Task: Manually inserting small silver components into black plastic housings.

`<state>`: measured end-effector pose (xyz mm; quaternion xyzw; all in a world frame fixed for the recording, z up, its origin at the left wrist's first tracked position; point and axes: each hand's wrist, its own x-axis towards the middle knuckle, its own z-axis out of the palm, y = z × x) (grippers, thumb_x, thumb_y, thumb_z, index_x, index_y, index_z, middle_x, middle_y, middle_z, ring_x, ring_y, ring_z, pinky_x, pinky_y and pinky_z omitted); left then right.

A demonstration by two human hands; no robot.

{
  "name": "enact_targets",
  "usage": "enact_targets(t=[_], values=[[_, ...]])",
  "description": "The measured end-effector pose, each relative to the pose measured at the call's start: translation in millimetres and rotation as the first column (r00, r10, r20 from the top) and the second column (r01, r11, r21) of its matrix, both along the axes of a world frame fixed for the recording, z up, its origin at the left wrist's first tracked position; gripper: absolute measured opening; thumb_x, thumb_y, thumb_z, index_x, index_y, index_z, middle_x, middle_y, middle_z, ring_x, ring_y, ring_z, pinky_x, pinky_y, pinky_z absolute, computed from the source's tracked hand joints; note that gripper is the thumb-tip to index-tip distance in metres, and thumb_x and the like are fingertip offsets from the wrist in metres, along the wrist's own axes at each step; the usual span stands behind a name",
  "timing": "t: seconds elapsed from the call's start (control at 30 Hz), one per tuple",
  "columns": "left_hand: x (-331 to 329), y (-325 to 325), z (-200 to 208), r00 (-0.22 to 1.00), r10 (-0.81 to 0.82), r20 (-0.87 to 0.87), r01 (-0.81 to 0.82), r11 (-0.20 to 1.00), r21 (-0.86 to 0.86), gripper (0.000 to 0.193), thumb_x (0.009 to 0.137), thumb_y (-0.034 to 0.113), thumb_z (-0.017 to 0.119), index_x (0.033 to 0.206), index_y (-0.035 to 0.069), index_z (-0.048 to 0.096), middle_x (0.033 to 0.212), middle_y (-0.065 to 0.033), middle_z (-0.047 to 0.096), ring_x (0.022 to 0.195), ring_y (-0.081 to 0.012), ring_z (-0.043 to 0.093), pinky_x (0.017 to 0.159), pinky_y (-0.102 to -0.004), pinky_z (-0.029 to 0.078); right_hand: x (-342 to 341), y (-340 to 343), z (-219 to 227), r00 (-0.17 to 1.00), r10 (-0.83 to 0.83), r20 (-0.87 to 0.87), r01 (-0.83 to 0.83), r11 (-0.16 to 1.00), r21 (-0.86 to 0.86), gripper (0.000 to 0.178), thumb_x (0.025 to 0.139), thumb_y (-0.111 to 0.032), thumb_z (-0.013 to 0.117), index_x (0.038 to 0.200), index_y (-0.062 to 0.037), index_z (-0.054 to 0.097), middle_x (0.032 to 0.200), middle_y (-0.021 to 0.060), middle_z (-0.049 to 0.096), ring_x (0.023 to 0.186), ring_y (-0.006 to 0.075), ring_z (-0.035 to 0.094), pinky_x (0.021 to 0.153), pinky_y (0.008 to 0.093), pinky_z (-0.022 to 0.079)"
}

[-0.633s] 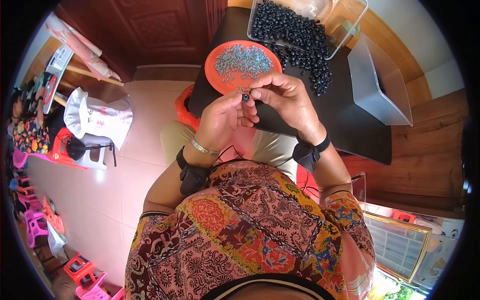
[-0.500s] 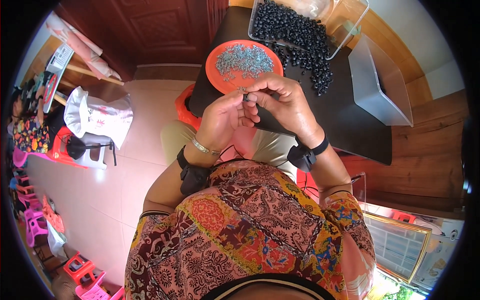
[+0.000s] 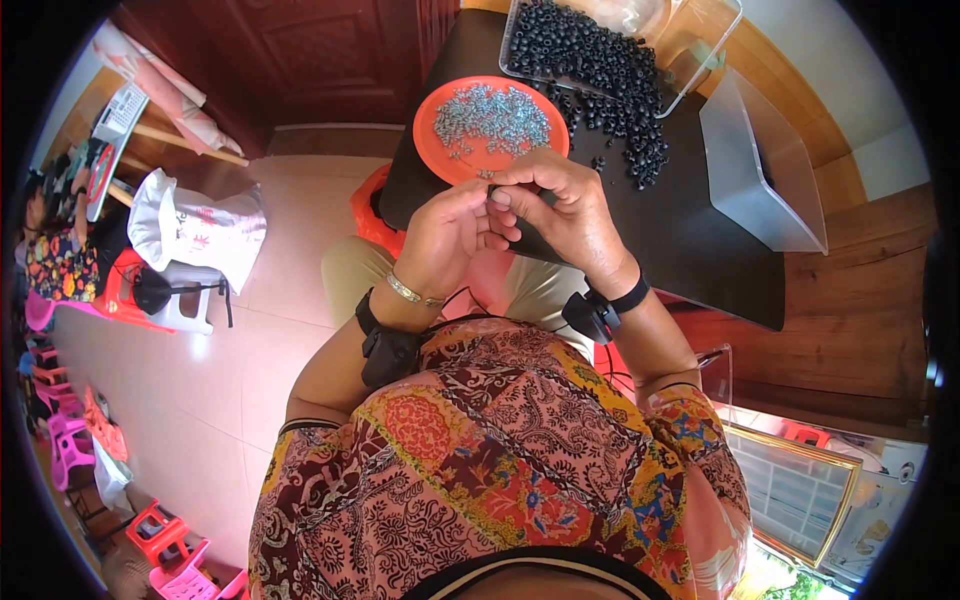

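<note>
Fingertips [image 3: 497, 197] of both hands pinched together over the table's [image 3: 690, 240] near edge, closed on a small part too hidden to identify; axis and heading cannot be told; judged light, stiff, easily dropped, best held at its sides. Left hand [image 3: 445, 235]; right hand [image 3: 562, 212]. Beyond: orange plate [image 3: 432, 140] of small silvery pieces [image 3: 492, 115]; clear tray [image 3: 722, 25] of black rings [image 3: 590, 50]; grey box [image 3: 765, 165].

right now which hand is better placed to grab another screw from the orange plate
Right, probably. The right hand sits just below the orange plate of small metal pieces, its fingertips nearest the rim; the left hand is lower, farther back.
</note>
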<state>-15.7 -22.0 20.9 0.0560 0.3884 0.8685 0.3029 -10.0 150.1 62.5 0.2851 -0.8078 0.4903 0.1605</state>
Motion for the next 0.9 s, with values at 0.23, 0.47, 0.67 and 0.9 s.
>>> enact_targets(t=[0.23,0.47,0.67,0.9], values=[[0,-1,-1,0.999,-0.031,0.010,0.031,0.999,0.023,0.027,0.094,0.027,0.044,0.103,0.006,0.058,0.089,-0.0057,0.062,0.083,-0.0184,0.061,0.075,-0.0307,0.047,1,-2,-15,0.996,-0.063,-0.066,0.058,0.996,-0.072,0.016,0.076,0.000,0.072,0.092,-0.0040,0.068,0.079,0.0062,0.065,0.072,0.0170,0.063,0.063,0.0280,0.051],[1,1,-1,0.999,-0.009,0.041,0.009,1.000,0.011,0.028,0.095,0.029,0.045,0.105,0.007,0.057,0.091,-0.0034,0.062,0.084,-0.0156,0.060,0.076,-0.0304,0.046,12,-4,-20,0.997,-0.065,0.052,0.072,0.987,-0.147,0.027,0.077,0.003,0.071,0.103,-0.0029,0.068,0.095,0.0077,0.066,0.083,0.0146,0.063,0.075,0.0263,0.051],[2,1,-1,0.999,-0.016,0.038,0.016,1.000,0.007,0.027,0.095,0.028,0.045,0.107,0.007,0.056,0.093,-0.0027,0.062,0.084,-0.0147,0.060,0.076,-0.0292,0.046,14,-5,-25,0.997,-0.064,0.035,0.070,0.977,-0.200,0.023,0.081,0.002,0.068,0.104,-0.0018,0.067,0.098,0.0087,0.066,0.086,0.0151,0.063,0.077,0.0266,0.050],[2,3,-5,1.000,0.004,0.012,-0.004,1.000,-0.009,0.028,0.096,0.026,0.044,0.105,0.003,0.056,0.091,-0.0063,0.064,0.082,-0.0172,0.062,0.074,-0.0299,0.047,14,-5,-31,0.977,0.011,0.213,0.068,0.931,-0.360,0.017,0.087,0.003,0.062,0.103,-0.0009,0.066,0.093,0.0064,0.065,0.085,0.0115,0.061,0.077,0.0245,0.049]])
